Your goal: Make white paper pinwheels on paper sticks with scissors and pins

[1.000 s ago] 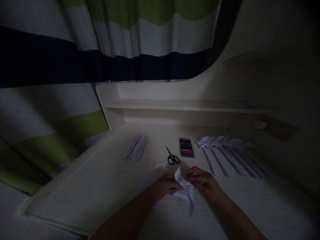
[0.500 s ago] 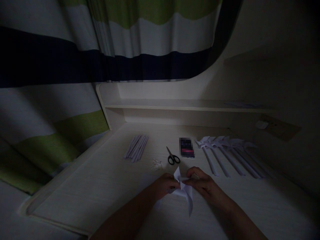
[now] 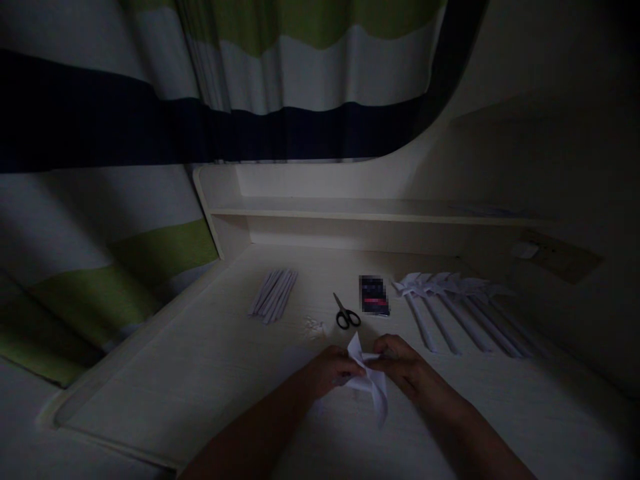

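Observation:
A white paper pinwheel point(image 3: 373, 385) with folded blades is held between my two hands, just above the desk. My left hand point(image 3: 333, 370) is closed on its left side, thumb near the centre. My right hand point(image 3: 403, 365) pinches it from the right, its fingers close to the middle. One blade points up and another curls down toward me. Beyond my hands lie scissors point(image 3: 347, 313) with black handles. A small heap of tiny white pieces point(image 3: 314, 327) sits left of the scissors; their kind is too small to make out.
Rolled paper sticks point(image 3: 273, 295) lie bundled at the left. Several finished-looking paper pinwheels on sticks point(image 3: 450, 300) lie in a row at the right. A dark, blurred phone-like object point(image 3: 374, 295) is beside them. A shelf point(image 3: 325, 210) runs along the back below a striped curtain point(image 3: 310, 80).
The pinwheel has turned slightly in my fingers, and its lower blade has shifted a little up and right. Both hands stay nearly in place.

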Demonstrator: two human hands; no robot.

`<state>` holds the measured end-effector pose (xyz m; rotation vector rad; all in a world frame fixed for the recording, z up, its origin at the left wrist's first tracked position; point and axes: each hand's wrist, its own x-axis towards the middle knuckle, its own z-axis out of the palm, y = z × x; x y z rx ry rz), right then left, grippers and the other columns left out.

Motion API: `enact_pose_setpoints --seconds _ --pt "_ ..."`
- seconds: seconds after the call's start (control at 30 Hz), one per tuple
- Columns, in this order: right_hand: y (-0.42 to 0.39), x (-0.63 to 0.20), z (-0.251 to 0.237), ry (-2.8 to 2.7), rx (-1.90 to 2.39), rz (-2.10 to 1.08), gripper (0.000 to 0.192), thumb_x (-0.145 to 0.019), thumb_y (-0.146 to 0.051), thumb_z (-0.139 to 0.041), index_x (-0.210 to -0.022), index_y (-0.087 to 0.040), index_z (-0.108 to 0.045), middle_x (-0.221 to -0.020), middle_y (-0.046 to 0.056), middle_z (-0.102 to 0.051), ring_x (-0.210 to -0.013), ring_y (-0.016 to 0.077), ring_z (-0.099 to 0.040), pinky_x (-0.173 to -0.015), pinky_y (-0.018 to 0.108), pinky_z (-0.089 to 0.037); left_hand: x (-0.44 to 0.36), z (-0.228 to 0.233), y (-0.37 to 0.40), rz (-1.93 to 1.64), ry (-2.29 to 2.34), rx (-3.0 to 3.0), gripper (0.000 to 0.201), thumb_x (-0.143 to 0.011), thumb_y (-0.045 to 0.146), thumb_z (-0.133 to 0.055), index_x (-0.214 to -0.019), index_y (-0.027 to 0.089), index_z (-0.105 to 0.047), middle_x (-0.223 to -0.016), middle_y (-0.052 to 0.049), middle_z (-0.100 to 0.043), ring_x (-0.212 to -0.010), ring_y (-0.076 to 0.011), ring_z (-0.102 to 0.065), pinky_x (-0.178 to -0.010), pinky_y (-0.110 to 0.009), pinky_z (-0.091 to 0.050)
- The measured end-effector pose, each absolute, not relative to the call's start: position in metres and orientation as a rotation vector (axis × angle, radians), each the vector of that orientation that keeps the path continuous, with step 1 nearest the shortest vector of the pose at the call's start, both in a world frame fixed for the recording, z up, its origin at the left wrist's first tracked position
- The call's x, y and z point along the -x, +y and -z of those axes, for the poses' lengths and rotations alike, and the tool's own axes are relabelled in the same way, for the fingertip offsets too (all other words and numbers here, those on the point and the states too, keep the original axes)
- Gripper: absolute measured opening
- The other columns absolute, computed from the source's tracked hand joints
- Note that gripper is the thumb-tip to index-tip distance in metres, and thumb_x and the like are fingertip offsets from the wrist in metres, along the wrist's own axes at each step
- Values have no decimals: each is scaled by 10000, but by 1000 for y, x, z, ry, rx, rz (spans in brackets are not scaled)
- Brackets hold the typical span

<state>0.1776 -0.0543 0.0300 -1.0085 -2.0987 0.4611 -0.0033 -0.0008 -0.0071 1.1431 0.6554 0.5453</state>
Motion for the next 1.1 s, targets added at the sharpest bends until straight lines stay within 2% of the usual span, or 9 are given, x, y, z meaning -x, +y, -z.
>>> enact_pose_setpoints --seconds 0.2,0.33,0.5,0.67,0.93,1.1 --pt "-57 -179 -38 -2251 1036 -382 291 -812 -201 -445 -1046 -290 -595 -938 67 -538 -872 179 -485 -719 292 -423 1 4 -2 -544 691 -1088 103 -489 186 -681 -540 118 -623 -505 -6 -505 -476 -90 -415 -474 -232 -269" --pt "-56 -180 -35 -2295 1061 -305 306 -809 -178 -442 -1054 -286 -590 -931 71 -533 -888 187 -473 -733 302 -419 -2 -4 -4 -531 695 -1033 102 -480 165 -672 -463 122 -581 -422 19 -443 -407 -65 -343 -447 -235 -225" --pt "-55 -179 -31 -2283 1107 -317 294 -810 -199 -441 -1043 -289 -595 -947 64 -534 -899 193 -473 -741 303 -426 -1 -7 -5 -541 654 -1039 73 -497 151 -655 -553 116 -625 -489 5 -505 -438 -74 -402 -464 -226 -254" --pt "-56 -179 -32 -2246 1102 -334 301 -808 -197 -440 -1057 -281 -588 -951 72 -539 -891 194 -496 -734 307 -434 0 -10 -6 -542 660 -1045 67 -504 162 -659 -508 120 -608 -439 25 -474 -397 -56 -373 -450 -215 -253" --pt "-53 -181 -30 -2305 993 -124 304 -821 -193 -448 -1101 -255 -549 -957 79 -552 -906 189 -490 -729 315 -446 0 3 -2 -552 714 -1072 107 -498 177 -676 -565 107 -630 -521 0 -518 -488 -87 -434 -511 -229 -299" --pt "-50 -182 -32 -2280 822 95 297 -822 -157 -454 -1106 -213 -521 -857 70 -604 -769 169 -510 -665 321 -447 1 13 2 -549 752 -1206 157 -520 250 -683 -588 118 -631 -544 -3 -516 -524 -105 -450 -539 -245 -322"
